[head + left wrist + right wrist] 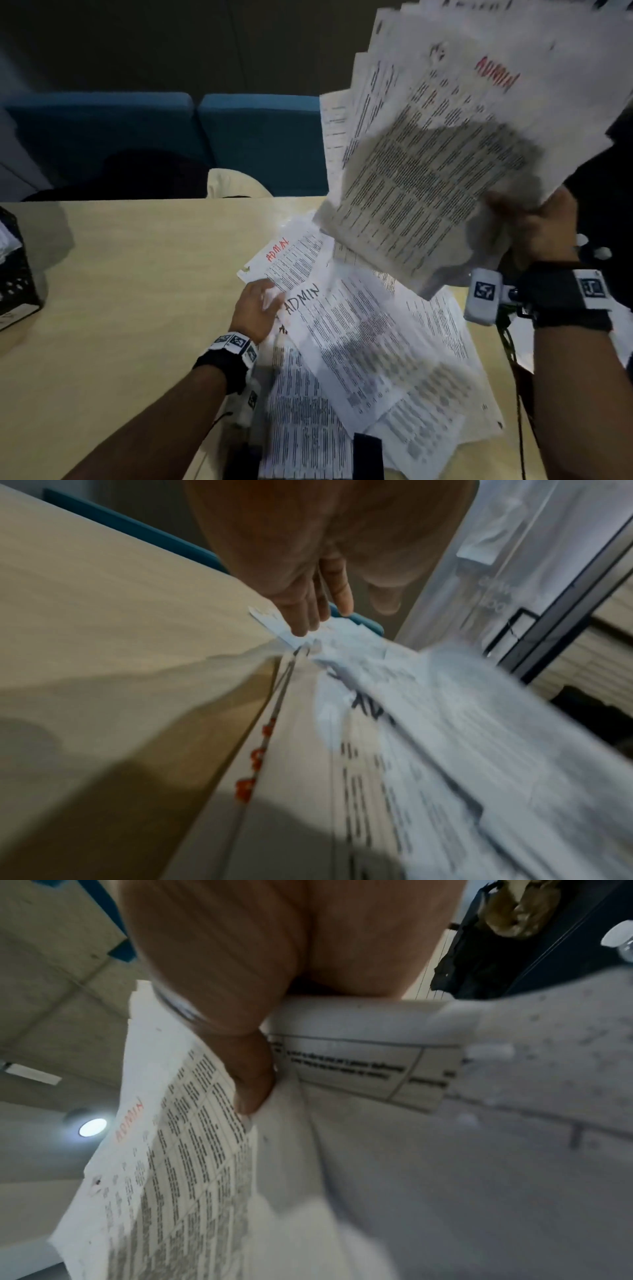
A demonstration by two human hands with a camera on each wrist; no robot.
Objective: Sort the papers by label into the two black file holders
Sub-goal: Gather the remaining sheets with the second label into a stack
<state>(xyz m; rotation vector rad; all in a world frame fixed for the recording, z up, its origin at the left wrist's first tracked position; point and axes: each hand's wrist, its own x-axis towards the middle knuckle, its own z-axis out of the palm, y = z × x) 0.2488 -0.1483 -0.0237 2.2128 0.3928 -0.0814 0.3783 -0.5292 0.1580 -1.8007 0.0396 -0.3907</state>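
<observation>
My right hand (527, 219) grips a thick fanned stack of printed papers (445, 137) raised above the table; its top sheet carries a red ADMIN label (498, 73). In the right wrist view the thumb (250, 1085) pinches that stack (178, 1164). A loose pile of papers (370, 346) lies on the table, several marked ADMIN. My left hand (262, 301) rests with straight fingers on the pile's left edge, touching a sheet with a red ADMIN label (279, 253). In the left wrist view the fingers (308, 615) touch the papers (411, 723). One black file holder (15, 274) stands at the far left.
The light wooden table (137, 274) is bare between the holder and the pile. Blue seats (171, 133) line the far edge. A black object (368, 455) stands at the near edge by the pile. A cable (513, 359) hangs from my right wrist.
</observation>
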